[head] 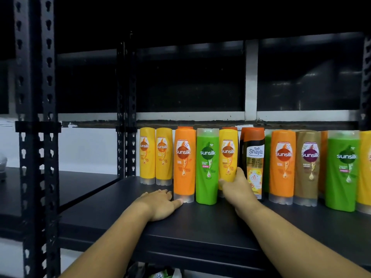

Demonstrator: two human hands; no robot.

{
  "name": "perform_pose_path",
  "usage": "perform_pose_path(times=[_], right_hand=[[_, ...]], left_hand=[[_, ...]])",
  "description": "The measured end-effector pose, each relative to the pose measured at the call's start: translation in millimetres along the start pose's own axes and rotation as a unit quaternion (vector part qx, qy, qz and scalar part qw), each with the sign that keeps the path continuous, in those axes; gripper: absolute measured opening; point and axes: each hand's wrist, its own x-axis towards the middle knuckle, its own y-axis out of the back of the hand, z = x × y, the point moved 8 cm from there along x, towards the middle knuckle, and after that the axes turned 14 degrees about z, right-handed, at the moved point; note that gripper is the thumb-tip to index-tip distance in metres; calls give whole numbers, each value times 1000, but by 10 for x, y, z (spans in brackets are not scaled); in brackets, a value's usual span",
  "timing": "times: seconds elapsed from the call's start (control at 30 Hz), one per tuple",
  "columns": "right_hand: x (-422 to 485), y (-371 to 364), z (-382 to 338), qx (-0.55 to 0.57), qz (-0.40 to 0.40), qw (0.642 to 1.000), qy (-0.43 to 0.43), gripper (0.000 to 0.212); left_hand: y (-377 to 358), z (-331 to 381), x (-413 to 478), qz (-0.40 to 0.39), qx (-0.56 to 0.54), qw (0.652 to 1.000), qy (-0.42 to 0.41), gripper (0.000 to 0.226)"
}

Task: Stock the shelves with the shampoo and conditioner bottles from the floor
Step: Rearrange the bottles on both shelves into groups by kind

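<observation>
The bottles (184, 165) are moulded in glossy, smooth plastic with translucent caps (184, 198). The shelf (200, 227) beneath them is finished matt; its posts (36, 97) are painted metal.

Black slotted metal uprights (37, 97) carry a matte black shelf board (200, 227). Behind, a dark white-framed window (251, 81) tops a white wall (90, 147).

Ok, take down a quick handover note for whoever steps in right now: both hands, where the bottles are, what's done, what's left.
Left hand: flat on the shelf, thumb tip against the cap of the orange Sunsilk bottle.
Right hand: gripping the yellow Sunsilk bottle, between the green Sunsilk bottle and the Safi Shayla bottle.
Done: a row of bottles stands upright along the shelf, running out of view on the right.
Left: probably seat the yellow one and square the row. The floor is out of view, so remaining stock cannot be told.
</observation>
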Motion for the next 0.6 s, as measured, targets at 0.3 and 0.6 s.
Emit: perform_pose_path(times=[0.3,0.6], right_hand=[[138,71,43,-78,32,996,16,36],[45,65,-45,-155,11,985,73,44]], left_hand=[[20,-2,-4,4,-7,1000,2,77],[23,-15,-18,8,-9,1000,6,80]])
